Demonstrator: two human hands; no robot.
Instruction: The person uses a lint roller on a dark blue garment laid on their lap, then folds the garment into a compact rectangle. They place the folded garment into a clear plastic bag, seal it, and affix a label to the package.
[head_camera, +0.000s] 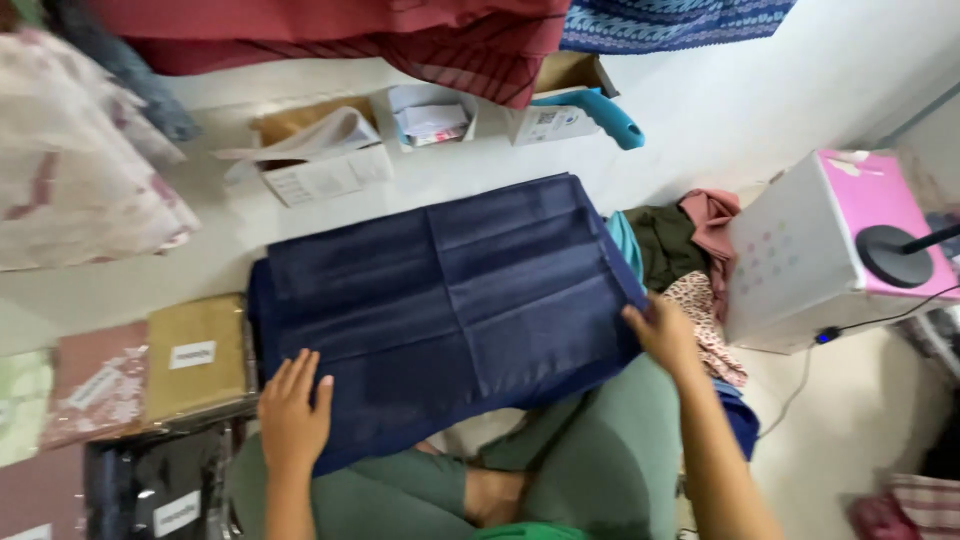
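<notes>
Navy cloth (440, 300) covers the lap — left hand (293, 415) flat, fingers spread, at its near edge; right hand (662, 335) apparently pinches the right corner.

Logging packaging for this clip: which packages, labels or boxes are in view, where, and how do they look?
Tan fabric packet: left of the navy cloth, flat, white label.
Pink floral packet: further left, white label.
Black packet: bottom left, white label.
Open cardboard box: above the cloth, white label on its side.
White-and-pink box: right, coloured dots.
</notes>
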